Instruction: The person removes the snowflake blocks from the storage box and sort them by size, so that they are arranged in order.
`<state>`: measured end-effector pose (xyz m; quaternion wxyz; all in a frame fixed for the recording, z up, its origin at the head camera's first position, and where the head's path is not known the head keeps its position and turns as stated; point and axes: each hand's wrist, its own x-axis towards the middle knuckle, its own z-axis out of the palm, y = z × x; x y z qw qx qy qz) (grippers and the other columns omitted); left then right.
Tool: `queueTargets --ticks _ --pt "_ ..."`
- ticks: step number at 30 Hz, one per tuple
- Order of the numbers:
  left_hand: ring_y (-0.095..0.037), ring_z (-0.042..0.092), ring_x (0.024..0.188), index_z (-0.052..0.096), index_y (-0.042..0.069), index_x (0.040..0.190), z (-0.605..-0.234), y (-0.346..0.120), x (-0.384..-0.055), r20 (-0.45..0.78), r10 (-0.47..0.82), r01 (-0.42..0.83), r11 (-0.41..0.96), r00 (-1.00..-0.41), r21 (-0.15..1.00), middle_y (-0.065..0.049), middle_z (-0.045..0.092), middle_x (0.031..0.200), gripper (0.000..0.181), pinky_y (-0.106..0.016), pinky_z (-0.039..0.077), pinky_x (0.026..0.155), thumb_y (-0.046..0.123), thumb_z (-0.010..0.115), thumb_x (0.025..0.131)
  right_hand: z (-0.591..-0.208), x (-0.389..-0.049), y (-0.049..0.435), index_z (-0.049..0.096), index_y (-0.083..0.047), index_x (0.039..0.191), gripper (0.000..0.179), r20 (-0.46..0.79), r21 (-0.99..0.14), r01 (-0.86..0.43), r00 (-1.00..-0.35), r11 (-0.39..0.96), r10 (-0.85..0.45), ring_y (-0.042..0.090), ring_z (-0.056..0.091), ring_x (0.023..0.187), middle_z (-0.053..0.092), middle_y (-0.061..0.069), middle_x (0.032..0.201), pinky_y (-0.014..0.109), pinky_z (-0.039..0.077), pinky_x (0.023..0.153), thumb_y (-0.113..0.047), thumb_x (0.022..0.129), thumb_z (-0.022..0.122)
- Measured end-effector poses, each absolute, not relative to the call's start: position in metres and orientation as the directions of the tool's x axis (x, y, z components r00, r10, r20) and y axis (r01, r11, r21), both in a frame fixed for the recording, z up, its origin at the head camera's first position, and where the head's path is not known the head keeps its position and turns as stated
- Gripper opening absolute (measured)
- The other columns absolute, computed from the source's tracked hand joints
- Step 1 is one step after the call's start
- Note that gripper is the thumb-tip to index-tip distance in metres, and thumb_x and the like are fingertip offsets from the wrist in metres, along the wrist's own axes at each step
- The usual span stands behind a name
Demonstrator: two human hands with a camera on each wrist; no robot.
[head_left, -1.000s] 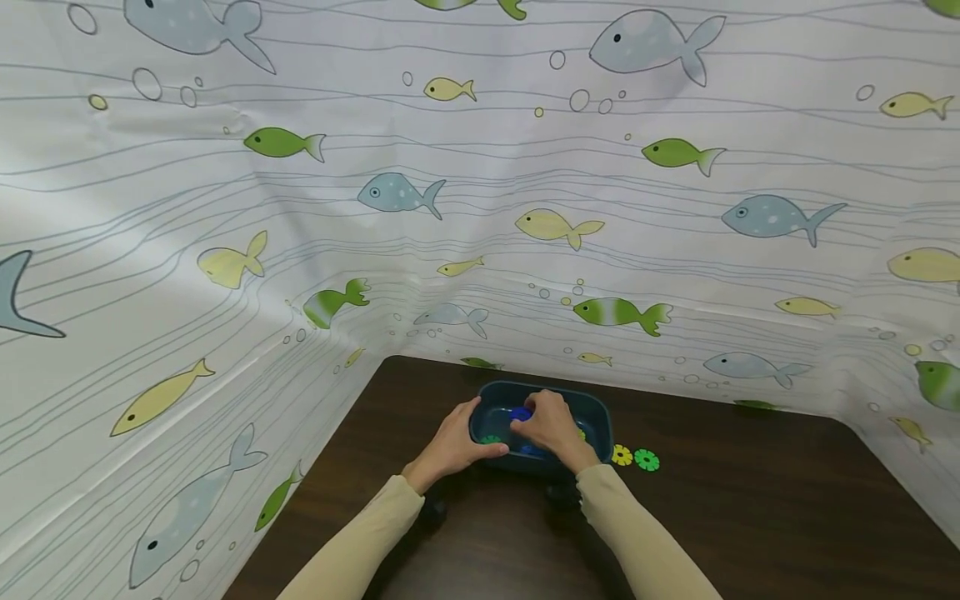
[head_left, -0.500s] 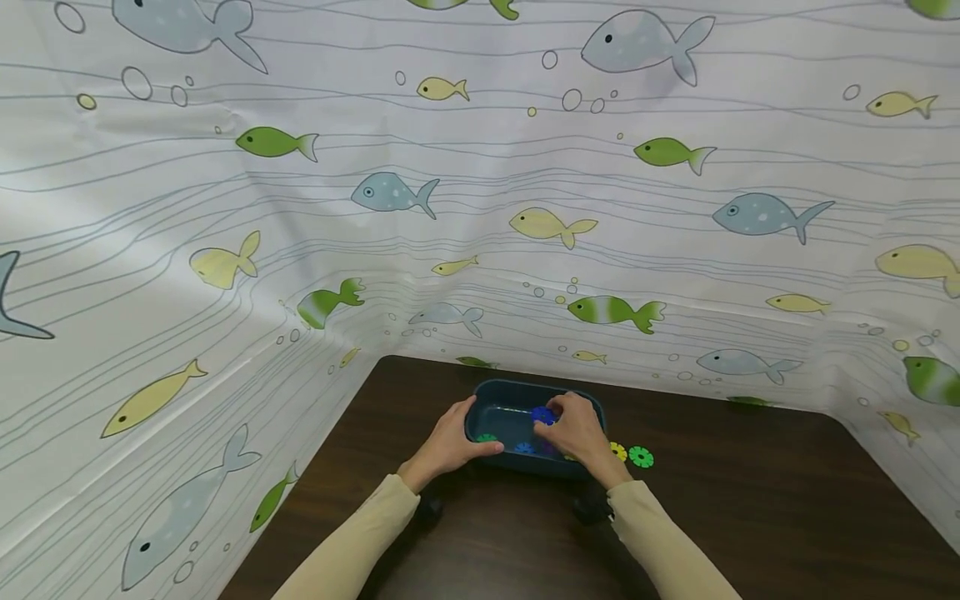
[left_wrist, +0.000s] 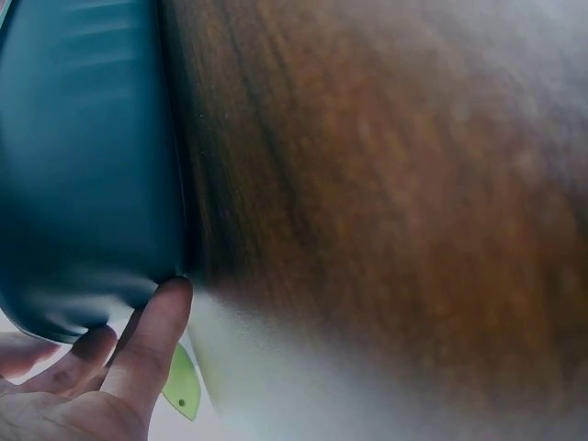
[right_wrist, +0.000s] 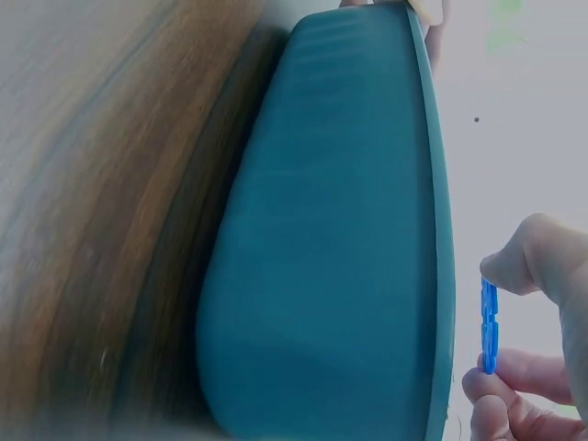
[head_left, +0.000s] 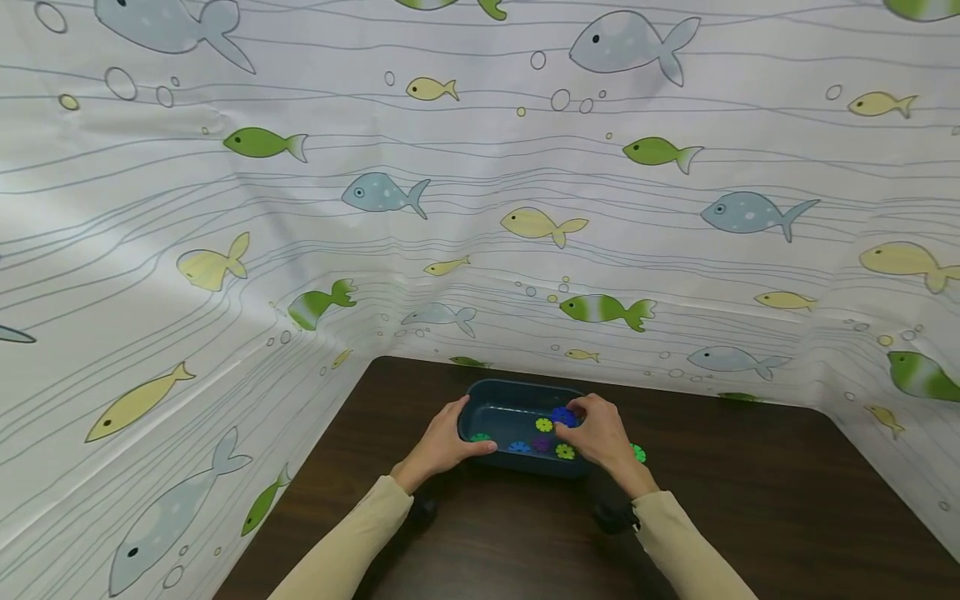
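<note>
A dark teal plastic basin stands on the table. My left hand holds its left end, thumb over the near rim and fingertips against the outer wall. My right hand pinches a blue slotted disc between thumb and fingers, above the basin's right end. Inside the basin lie a green disc, a blue disc, a purple disc and two yellow-green discs. The right hand and wrist cover part of the basin's right end.
On the brown wooden table, a green disc lies right of the basin, partly behind the right wrist. A white sheet with printed fish rises at the back and sides.
My right hand has moved right across the basin with the blue disc, uncovering the yellow-green discs. It now hides the yellow disc on the table. The left hand keeps its hold.
</note>
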<state>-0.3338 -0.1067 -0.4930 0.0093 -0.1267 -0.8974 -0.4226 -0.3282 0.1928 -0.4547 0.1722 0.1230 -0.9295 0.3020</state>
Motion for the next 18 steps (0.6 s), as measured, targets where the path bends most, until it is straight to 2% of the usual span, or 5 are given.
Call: queueTargets --ticks 7,18 --pt "-0.049 0.046 0.154 0.033 0.002 0.17 -0.494 -0.108 -0.335 0.127 0.222 0.24 0.617 -0.967 0.749 -0.027 0.04 0.171 0.112 -0.072 0.043 0.123 0.054 0.088 0.087 -0.454 -0.322 0.212 0.079 0.004 0.11 0.033 0.386 -0.532 -0.301 -0.918 0.792 -0.089 0.025 0.068 0.088 0.075 0.019 0.109 0.045 0.064 0.081 -0.019 0.089 0.088" --pt "-0.05 0.043 0.157 0.031 0.003 0.171 -0.493 -0.108 -0.334 0.114 0.233 0.235 0.603 -0.966 0.762 -0.028 0.038 0.173 0.112 -0.072 0.042 0.123 0.053 0.088 0.088 -0.459 -0.315 0.244 0.079 0.005 0.11 0.032 0.401 -0.557 -0.269 -0.915 0.785 -0.028 0.024 0.068 0.086 0.074 0.019 0.105 0.032 0.058 0.075 -0.016 0.088 0.088"
